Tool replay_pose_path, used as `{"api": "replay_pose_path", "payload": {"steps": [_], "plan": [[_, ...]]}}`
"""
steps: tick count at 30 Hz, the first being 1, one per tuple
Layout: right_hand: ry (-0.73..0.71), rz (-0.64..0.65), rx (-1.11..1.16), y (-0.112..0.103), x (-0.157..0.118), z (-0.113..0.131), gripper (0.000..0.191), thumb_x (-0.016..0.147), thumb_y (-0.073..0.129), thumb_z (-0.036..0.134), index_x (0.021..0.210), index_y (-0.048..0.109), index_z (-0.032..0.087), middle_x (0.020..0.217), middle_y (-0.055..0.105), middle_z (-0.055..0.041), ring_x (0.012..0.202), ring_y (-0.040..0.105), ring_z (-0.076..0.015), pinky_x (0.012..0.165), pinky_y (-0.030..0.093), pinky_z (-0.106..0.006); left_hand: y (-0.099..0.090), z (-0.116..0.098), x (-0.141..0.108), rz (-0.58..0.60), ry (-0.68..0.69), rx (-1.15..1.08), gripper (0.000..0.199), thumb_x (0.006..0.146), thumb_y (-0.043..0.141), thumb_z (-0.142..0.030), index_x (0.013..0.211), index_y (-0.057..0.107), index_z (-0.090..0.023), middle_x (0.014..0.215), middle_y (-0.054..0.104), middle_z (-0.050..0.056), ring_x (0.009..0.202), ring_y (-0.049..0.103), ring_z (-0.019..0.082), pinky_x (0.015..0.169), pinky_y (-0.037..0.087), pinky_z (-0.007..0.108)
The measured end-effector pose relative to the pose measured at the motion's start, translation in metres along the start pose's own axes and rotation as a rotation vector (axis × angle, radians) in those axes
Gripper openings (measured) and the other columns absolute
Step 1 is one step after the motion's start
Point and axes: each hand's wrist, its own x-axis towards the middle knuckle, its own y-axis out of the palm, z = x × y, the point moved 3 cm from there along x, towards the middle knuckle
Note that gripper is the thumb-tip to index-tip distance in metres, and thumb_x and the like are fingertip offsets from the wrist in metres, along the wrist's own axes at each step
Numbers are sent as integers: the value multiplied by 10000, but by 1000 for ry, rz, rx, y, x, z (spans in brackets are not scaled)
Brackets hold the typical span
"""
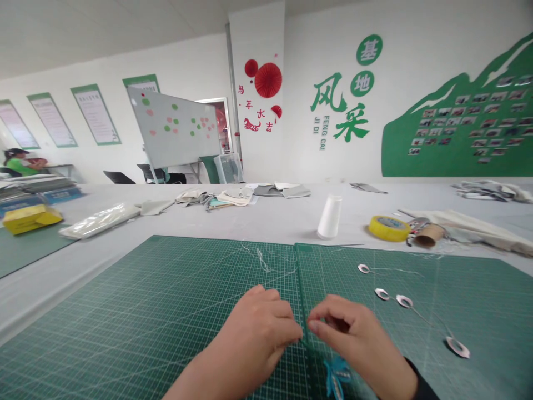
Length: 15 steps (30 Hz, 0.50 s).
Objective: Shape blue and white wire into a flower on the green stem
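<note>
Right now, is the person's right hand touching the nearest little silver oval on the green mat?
Apart. The head view shows a strip of the green cutting mat between the right hand and the silver oval, which lies just beyond the hand.

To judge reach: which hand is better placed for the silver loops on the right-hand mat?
Right, probably: the right hand is over that mat, nearest the silver loops; the left hand is further off.

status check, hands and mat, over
Left hand, right hand close together over green cutting mat. Right fingers pinching something too fine to tell. Silver loops on mat, right. Blue tag under right hand.
</note>
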Motion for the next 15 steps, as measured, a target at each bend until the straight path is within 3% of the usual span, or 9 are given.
{"api": "replay_pose_path", "payload": {"steps": [4,8,11,15], "plan": [[121,147,232,1,7,-9,228,688,683,372,629,647,155,510,424,63,481,320,-91,478,245,-239,-5,-2,-4,29,-5,-153,207,864,530,-94,692,601,-183,735,625,-39,719,515,113,698,338,267],[197,216,428,10,7,-18,372,624,728,514,637,605,163,494,427,72,453,316,-70,443,244,-216,-7,0,-3,25,-63,-456,175,887,549,-158,785,689,-180,732,640,-13,742,572,109,688,396,214],[240,216,528,18,4,-23,425,616,716,575,653,573,177,501,416,79,425,298,-56,406,235,-202,-7,6,-3,-73,-177,-638,144,857,592,-167,801,724,-184,686,636,-11,708,576,114,673,417,213],[277,161,553,26,0,-24,377,709,650,569,739,554,206,449,261,134,362,146,-44,341,116,-195,-1,14,-2,-218,-368,-806,152,826,594,-173,754,728,-177,590,538,-31,554,523,96,561,409,215]]}}
